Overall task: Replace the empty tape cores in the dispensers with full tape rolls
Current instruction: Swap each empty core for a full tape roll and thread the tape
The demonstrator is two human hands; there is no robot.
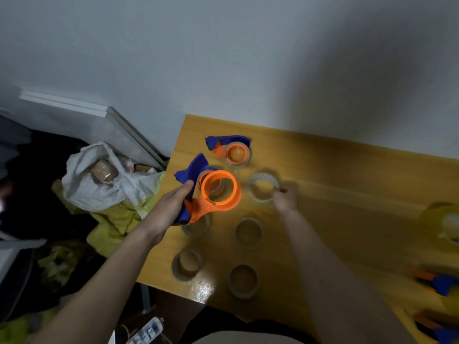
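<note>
Surface: yellow wooden table (pixel 347 184) against a pale grey wall (pixel 223 58), seen from above; the view is blurred.
Held dispenser: blue and orange tape dispenser (pixel 203 192) raised above the table's left part, its big orange ring facing the camera.
Left hand: left hand (pixel 169 209) grips the dispenser by its blue handle, fingers curled round it.
Tape roll: clear tape roll (pixel 263 187) standing just right of the held dispenser, near the table's middle.
Right hand: right hand (pixel 285 199) pinches the lower right edge of the clear roll with curled fingers.
Second dispenser: another blue and orange dispenser (pixel 231 147) lies on the table behind the held one, near the wall, with clear tape round its orange hub.
Other rolls: four rings sit nearer the person, at (pixel 196 225), (pixel 249 232), (pixel 188 264) and (pixel 243 281); blur hides whether they are full rolls or empty cores.
Right edge: more blue and orange parts (pixel 439 284) and a yellowish object (pixel 444 224), too blurred to name.
Floor at left: white cloth bundle (pixel 104 177) over yellow-green fabric (pixel 111 224), beside the table.
</note>
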